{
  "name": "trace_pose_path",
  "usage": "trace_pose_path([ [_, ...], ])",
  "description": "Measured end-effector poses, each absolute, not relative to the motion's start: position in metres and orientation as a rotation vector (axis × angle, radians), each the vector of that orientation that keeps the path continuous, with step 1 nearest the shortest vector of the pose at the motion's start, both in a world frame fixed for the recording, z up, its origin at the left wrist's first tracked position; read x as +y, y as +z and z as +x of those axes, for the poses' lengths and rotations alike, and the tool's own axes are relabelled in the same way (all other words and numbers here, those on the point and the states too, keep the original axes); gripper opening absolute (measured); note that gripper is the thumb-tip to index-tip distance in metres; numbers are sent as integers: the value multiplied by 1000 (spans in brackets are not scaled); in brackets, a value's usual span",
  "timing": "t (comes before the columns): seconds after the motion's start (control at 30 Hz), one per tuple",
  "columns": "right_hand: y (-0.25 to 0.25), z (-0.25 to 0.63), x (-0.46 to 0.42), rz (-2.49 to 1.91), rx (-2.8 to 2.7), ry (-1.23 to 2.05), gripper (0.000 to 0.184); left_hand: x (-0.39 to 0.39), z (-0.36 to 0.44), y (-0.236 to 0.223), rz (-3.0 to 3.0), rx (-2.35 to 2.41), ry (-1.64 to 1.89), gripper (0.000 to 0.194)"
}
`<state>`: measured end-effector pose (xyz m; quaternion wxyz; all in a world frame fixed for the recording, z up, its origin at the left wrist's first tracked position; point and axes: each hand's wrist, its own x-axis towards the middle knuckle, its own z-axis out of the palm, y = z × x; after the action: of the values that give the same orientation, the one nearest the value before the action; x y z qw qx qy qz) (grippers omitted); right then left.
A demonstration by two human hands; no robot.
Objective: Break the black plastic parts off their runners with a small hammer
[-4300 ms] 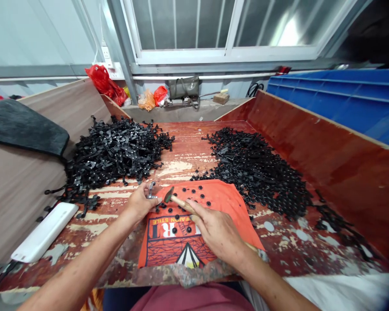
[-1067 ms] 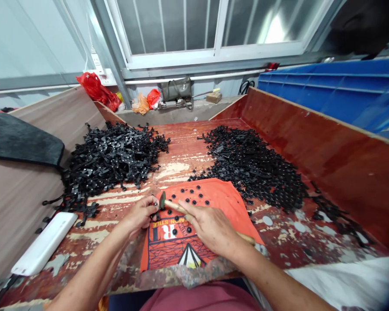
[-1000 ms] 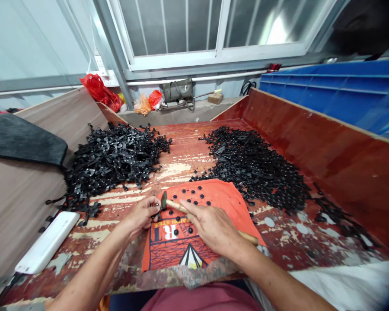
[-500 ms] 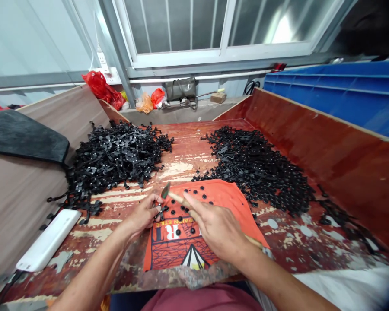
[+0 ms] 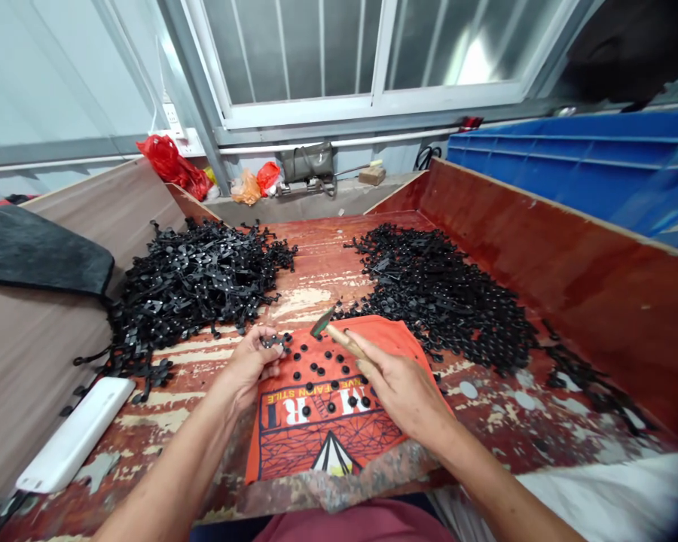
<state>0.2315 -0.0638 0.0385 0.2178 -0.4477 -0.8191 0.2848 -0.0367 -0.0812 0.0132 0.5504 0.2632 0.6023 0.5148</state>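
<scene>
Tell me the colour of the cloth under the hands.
Orange cloth, printed with white letters and black lines; head view.

Daylight is let in through a barred sliding window (image 5: 373, 45). A pale wall (image 5: 62, 68) is seen left; blue crates (image 5: 587, 165) are stacked right, behind a red-brown board wall (image 5: 570, 256).

A small hammer (image 5: 339, 339) with a pale wooden handle and a dark metal head is held in the right hand (image 5: 401, 388), its head raised and tilted up to the left above the far edge of the orange cloth (image 5: 316, 429). A small black plastic part (image 5: 276, 342) is pinched in the fingers (image 5: 271, 350) of the left hand (image 5: 251, 361), just left of the cloth. Loose black round pieces (image 5: 328, 369) lie scattered flat on the cloth.
</scene>
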Motion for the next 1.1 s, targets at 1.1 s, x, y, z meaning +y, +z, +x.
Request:
trace_pose_path([
  [1.1, 27, 198, -70, -1299, -2472, 478, 51, -73, -29, -20, 811, 1493, 1257, 44],
])
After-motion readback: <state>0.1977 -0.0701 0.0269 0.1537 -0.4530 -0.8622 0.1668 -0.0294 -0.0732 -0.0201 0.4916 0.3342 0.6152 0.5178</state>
